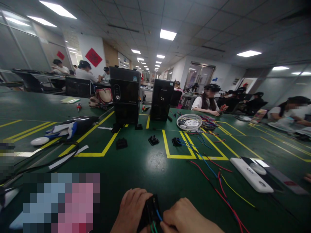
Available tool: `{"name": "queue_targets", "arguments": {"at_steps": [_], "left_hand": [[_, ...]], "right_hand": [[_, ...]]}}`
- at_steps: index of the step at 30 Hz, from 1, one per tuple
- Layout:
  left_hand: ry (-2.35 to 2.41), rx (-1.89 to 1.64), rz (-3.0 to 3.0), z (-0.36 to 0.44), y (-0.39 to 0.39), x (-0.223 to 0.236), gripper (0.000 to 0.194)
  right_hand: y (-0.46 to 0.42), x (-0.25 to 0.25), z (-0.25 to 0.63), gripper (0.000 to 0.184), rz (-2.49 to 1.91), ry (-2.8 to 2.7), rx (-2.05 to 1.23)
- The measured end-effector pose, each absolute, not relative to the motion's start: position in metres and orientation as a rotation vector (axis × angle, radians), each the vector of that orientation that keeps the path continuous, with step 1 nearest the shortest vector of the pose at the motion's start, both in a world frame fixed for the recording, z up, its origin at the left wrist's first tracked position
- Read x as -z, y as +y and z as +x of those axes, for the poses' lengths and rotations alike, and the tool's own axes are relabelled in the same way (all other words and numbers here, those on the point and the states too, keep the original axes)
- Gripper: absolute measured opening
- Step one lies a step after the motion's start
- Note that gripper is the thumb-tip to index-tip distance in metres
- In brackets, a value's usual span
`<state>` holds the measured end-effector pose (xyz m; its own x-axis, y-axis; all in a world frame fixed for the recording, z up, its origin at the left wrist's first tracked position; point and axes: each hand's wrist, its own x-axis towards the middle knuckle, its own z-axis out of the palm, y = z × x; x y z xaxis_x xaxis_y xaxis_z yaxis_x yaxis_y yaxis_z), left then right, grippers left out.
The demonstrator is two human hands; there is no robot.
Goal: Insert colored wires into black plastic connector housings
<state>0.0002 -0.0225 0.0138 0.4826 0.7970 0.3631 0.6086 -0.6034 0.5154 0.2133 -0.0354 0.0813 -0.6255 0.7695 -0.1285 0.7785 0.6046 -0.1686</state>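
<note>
Nearest the camera, at the bottom edge, the left hand (130, 208) and the right hand (184, 218) close together on a black plastic connector (151, 210), clamping it from both sides. Its blue and green wires (155, 220) run down between the hands, and the lower end is cut off by the frame.

To the left, a blurred patch hides part of the near bench. Beyond it lie a black cable (46, 160), a white mouse (40, 140) and a blue-and-white object that is hard to make out (64, 129). Two tall black computer cases (125, 94) stand on the far side of the green bench mat (136, 174), which is marked with yellow lines. Small black connectors (153, 140) sit on the mat in front of them.

Further right are a round white mesh basket (189, 122), loose red, blue and yellow wires (220, 191) and a flat white power strip (251, 174). Seated co-workers (207, 100) fill the far right of the bright office, under square ceiling lights (167, 34).
</note>
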Motion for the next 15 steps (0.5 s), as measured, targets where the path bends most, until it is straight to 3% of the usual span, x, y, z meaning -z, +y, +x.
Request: {"name": "queue_targets", "arguments": {"at_steps": [8, 15], "left_hand": [[1.201, -0.878, 2.401, 0.003, -0.023, -0.012, 0.053], [1.138, -0.827, 2.395, 0.003, -0.022, -0.012, 0.049]], "right_hand": [[-0.037, -0.064, 0.212, 0.024, 1.435, 3.033, 0.298], [-0.039, -0.083, 0.214, 0.021, 1.34, 2.824, 0.397]]}}
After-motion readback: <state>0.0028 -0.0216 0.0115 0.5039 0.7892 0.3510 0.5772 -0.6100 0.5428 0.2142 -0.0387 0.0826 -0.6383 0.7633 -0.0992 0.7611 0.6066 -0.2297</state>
